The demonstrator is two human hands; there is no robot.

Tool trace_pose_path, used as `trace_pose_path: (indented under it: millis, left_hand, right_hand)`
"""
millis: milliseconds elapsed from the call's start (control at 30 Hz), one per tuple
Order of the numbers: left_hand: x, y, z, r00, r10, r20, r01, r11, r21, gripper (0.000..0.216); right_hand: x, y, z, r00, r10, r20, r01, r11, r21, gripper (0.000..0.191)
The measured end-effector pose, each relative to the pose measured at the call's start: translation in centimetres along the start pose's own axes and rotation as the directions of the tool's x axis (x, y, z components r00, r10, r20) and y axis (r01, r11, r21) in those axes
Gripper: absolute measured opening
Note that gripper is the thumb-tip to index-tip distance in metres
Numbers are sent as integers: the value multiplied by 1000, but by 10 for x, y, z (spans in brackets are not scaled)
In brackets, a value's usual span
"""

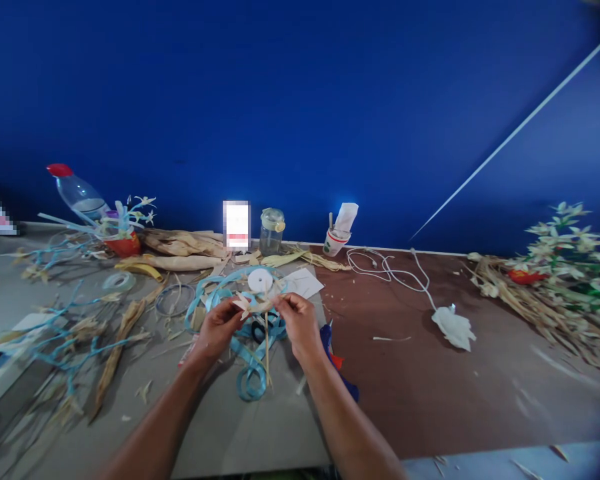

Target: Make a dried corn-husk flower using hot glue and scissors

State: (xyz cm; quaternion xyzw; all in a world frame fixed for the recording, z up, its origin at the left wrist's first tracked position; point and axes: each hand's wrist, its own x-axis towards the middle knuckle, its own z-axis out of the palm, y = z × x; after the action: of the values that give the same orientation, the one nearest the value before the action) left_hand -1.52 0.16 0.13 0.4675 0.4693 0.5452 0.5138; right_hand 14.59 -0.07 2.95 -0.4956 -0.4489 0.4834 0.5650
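Observation:
My left hand and my right hand meet above the grey table, both pinched on a small cream husk flower on a thin stick that hangs down between them. Under the hands lies a tangle of light blue ribbon. A white tape roll sits just behind the flower.
Dried husks, blue-wrapped stems and a tape ring lie at the left. A bottle, glass jar and paper cup stand by the blue wall. A white cable crosses the brown surface; finished flowers are piled at the right.

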Motion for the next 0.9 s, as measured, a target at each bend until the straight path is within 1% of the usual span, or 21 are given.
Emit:
trace_pose_path:
  millis: [67,167,367,533,600,767,900]
  left_hand:
    - [0,0,0,999,26,-39,-26,1000,-8,22]
    - [0,-2,0,997,58,-46,-58,998,8,20]
    - [-2,-4,-2,996,41,81,-39,999,-33,23]
    - [-4,2,0,996,3,89,-4,1000,7,25]
    - [-5,5,2,995,34,94,-36,999,24,27]
    - [-4,11,5,978,156,136,-163,986,37,19]
    - [-4,14,6,974,155,166,-172,981,92,17]
  right_hand:
    - [-3,1,5,1000,18,19,-19,999,29,26]
    - [-5,2,8,999,37,28,-39,997,69,24]
    - [-8,-1,7,999,28,23,-30,996,86,24]
    - [-11,-7,9,999,41,25,-44,994,96,24]
    - [-12,-8,10,999,37,29,-40,993,109,24]
    - [-14,-7,12,999,36,34,-40,992,124,26]
    - [-14,-6,12,999,31,45,-36,992,122,25]
